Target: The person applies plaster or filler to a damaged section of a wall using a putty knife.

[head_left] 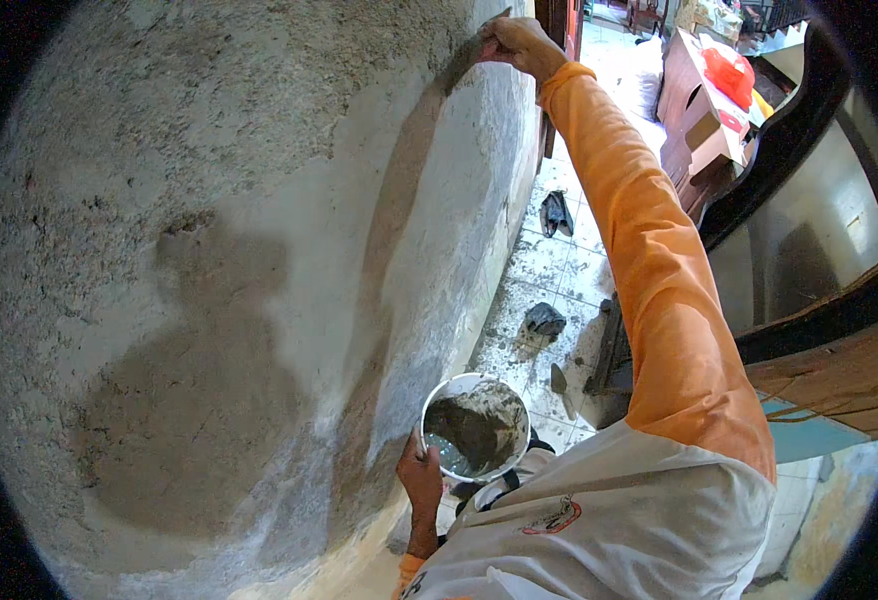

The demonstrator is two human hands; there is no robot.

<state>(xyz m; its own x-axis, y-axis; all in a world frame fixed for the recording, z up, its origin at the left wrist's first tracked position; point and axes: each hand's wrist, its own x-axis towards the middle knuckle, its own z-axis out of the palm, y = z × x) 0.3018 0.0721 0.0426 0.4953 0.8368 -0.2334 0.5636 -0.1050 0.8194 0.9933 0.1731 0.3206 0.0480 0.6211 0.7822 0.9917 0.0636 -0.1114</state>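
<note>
"Rough grey plaster wall [289, 130] fills the left of my head view, with spattered white floor tiles [584, 262] beyond. Where's the white bucket [475, 378]?"

"Low beside the wall, grey mortar [489, 415] inside. I see the left hand [420, 478] clasping the bucket at its rim."

"And the right hand [521, 46]?"

"Up at the wall's far edge, fingers bent; I can't tell from my feed how far they're closed or whether they hold anything."
</note>
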